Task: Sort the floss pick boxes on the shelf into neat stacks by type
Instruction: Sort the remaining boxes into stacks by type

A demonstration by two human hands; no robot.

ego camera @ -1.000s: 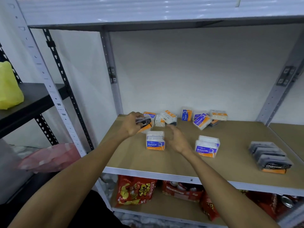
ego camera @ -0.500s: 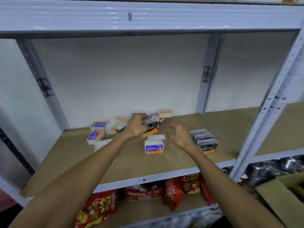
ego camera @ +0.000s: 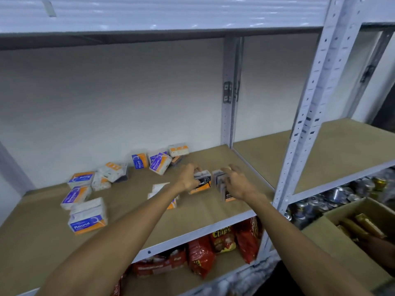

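Observation:
My left hand [ego camera: 188, 180] grips a black and orange charcoal floss pick box [ego camera: 203, 183] just above the wooden shelf [ego camera: 132, 201]. To its right, my right hand [ego camera: 237, 184] rests with spread fingers over the row of dark charcoal boxes [ego camera: 222, 182], touching them. A stack of white, blue and orange "Round" boxes [ego camera: 87, 218] stands at the front left. Loose "Smooth" and "Round" boxes [ego camera: 159, 163] lie scattered along the back. Another small stack [ego camera: 159, 189] is partly hidden behind my left forearm.
A white metal upright [ego camera: 303, 129] stands right of the hands, with another shelf bay beyond it. Red snack bags [ego camera: 222, 240] fill the shelf below. A cardboard box [ego camera: 350, 229] with packets sits at lower right, near several cans [ego camera: 342, 193].
The view has swung to the right. My left hand carried the charcoal box rightward to beside the charcoal row, and my right hand moved onto that row.

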